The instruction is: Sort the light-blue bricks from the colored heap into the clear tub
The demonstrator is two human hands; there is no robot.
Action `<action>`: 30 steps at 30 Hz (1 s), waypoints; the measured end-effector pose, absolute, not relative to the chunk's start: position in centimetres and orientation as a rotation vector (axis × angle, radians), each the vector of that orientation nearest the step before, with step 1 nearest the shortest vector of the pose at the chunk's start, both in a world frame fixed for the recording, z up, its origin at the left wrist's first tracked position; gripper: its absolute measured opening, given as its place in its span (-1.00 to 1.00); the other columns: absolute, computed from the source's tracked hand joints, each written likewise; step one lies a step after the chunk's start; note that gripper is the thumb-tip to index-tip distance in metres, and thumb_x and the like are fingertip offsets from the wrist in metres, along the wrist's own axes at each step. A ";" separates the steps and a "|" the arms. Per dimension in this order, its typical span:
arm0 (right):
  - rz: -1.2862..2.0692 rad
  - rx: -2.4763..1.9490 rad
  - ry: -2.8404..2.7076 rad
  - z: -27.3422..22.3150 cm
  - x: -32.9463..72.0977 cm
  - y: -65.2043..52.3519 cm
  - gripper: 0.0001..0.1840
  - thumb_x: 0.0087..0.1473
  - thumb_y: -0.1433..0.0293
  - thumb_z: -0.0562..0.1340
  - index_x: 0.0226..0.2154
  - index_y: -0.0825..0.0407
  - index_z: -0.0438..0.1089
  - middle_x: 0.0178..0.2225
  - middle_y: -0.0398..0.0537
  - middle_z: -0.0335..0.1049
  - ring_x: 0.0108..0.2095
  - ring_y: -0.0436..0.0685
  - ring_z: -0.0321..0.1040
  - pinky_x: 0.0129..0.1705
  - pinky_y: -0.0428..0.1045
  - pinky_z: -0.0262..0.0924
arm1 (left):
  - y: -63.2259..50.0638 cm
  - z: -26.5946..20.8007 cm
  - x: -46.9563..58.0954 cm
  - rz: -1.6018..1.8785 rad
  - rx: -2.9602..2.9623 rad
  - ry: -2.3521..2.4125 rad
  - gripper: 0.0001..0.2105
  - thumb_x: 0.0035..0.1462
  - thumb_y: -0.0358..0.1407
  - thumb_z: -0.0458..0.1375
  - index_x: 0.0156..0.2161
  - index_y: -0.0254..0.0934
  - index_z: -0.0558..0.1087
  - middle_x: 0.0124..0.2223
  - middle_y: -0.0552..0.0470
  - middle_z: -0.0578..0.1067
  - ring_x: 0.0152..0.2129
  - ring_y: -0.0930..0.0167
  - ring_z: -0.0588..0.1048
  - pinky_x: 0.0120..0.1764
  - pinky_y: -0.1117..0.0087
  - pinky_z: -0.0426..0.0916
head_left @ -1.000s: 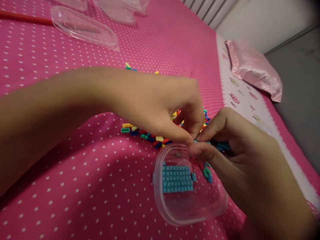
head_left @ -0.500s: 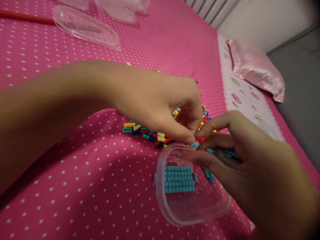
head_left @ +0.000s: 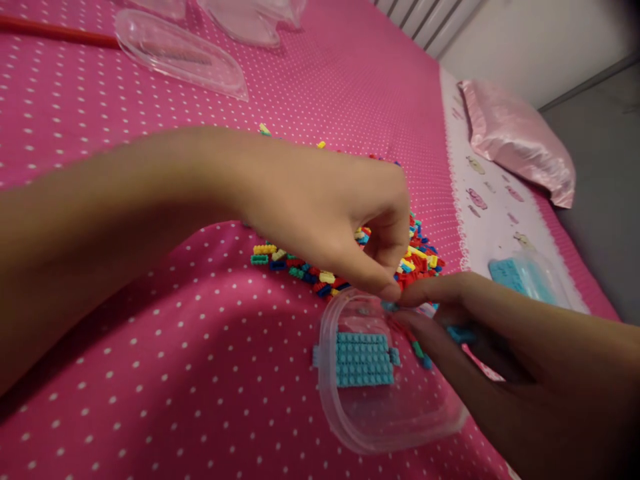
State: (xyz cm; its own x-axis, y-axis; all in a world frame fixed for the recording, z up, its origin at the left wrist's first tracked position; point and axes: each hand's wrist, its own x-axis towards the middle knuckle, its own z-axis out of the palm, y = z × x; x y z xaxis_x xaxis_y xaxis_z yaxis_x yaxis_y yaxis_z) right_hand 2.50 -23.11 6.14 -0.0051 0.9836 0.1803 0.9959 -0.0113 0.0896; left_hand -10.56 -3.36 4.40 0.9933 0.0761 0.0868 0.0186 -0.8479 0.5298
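My left hand (head_left: 330, 213) reaches in from the left, its thumb and index finger pinched at a small light-blue building brick (head_left: 389, 307). Meeting it there are the thumb and index fingertip of my right hand (head_left: 505, 353), closed on the same brick, which the fingers mostly cover. Another blue piece (head_left: 460, 334) shows beneath the curled fingers of my right hand. Just below the fingertips lies a clear plastic container (head_left: 345, 437). A studded light-blue block panel (head_left: 364, 360) shows through it; I cannot tell whether the panel is inside or underneath.
Loose multicoloured bricks (head_left: 420, 260) lie heaped behind my hands on the pink dotted bedsheet (head_left: 150, 373). A second clear container with blue bricks (head_left: 520, 277) is at the right. Clear plastic pieces (head_left: 180, 57), a red stick (head_left: 60, 33) and a pink pillow (head_left: 520, 143) lie farther off.
My right hand has shifted lower and to the right, its fingers straighter, uncovering the blue bricks in the second container. My left hand keeps its pinch, slightly lower.
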 end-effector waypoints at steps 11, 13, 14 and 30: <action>-0.168 -1.969 -2.509 3.9 2.0 -22.9 -0.77 0.16 0.44 0.10 -0.30 -0.19 0.43 -0.39 -0.32 0.58 -0.69 0.12 0.37 -0.78 0.10 -0.10 | -2.8 3.9 -10.3 -0.068 2.518 -0.085 -0.59 0.25 -0.07 0.02 -0.29 -0.36 0.57 -0.50 0.24 0.42 -0.45 0.64 0.40 -0.31 0.65 0.16; -0.141 -1.947 -2.511 3.8 1.6 -22.6 -0.70 0.09 0.51 0.06 -0.35 -0.18 0.42 -0.45 -0.30 0.54 -0.68 0.13 0.39 -0.78 0.10 -0.09 | -2.9 3.8 -10.3 -0.082 2.514 -0.081 -0.55 0.25 -0.04 -0.03 -0.29 -0.37 0.56 -0.52 0.26 0.39 -0.46 0.66 0.40 -0.30 0.66 0.16; -0.148 -1.934 -2.508 3.8 1.5 -22.5 -0.68 0.07 0.53 0.04 -0.37 -0.17 0.42 -0.48 -0.29 0.52 -0.68 0.13 0.38 -0.78 0.10 -0.11 | -2.9 3.8 -10.3 -0.082 2.508 -0.078 -0.55 0.25 -0.04 -0.03 -0.30 -0.36 0.56 -0.53 0.28 0.37 -0.47 0.66 0.39 -0.30 0.66 0.15; -0.049 -2.027 -2.499 4.1 1.1 -22.3 -0.66 0.03 0.57 0.07 -0.33 -0.13 0.46 -0.45 -0.24 0.53 -0.59 0.17 0.47 -0.72 0.06 0.00 | -2.9 3.8 -10.3 -0.094 2.553 -0.101 -0.57 0.25 -0.07 -0.02 -0.36 -0.39 0.53 -0.54 0.23 0.38 -0.49 0.66 0.38 -0.34 0.67 0.12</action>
